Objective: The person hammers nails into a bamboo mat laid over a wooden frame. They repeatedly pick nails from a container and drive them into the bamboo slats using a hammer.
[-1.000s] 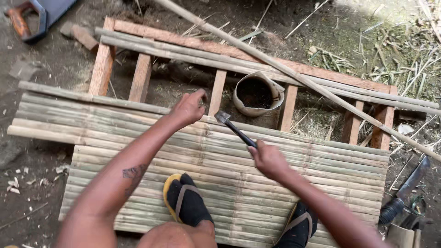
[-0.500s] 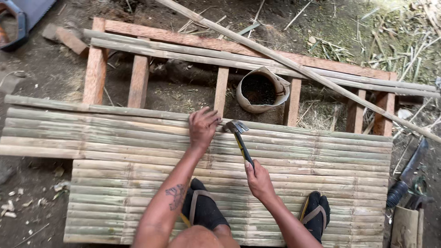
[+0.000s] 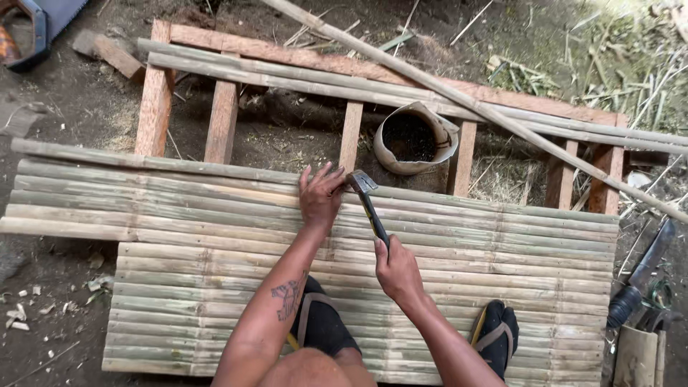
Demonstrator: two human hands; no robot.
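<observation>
We look down at a mat of split bamboo slats (image 3: 215, 215) that lies on a wooden frame (image 3: 154, 93) over bare ground. We stand on the mat in two sandals, near its lower edge.

Our right hand (image 3: 395, 269) is clenched around the handle of a hammer (image 3: 369, 204). The long axis of the hammer runs from this hand up and a little to the left, and its metal head is at the upper end, just beside the fingertips of our left hand (image 3: 320, 197). The left hand rests flat on the slats with the fingers (image 3: 326, 174) spread and released; it holds nothing that we can see. If a nail is under these fingers, it is too small to tell.

So the hammer head is nearer to the left hand than to the right, and both are close to the upper edge of the mat, where the slats end and the open bars of the frame begin. Past this edge stands a round dark container (image 3: 414, 137), between two bars. A long bamboo pole (image 3: 466, 100) lies diagonal across the frame, well apart from the hands. At the right side, near the mat, we see a big knife (image 3: 641, 276) on the ground. To the left and to the right of the hands the mat is free for moving.
</observation>
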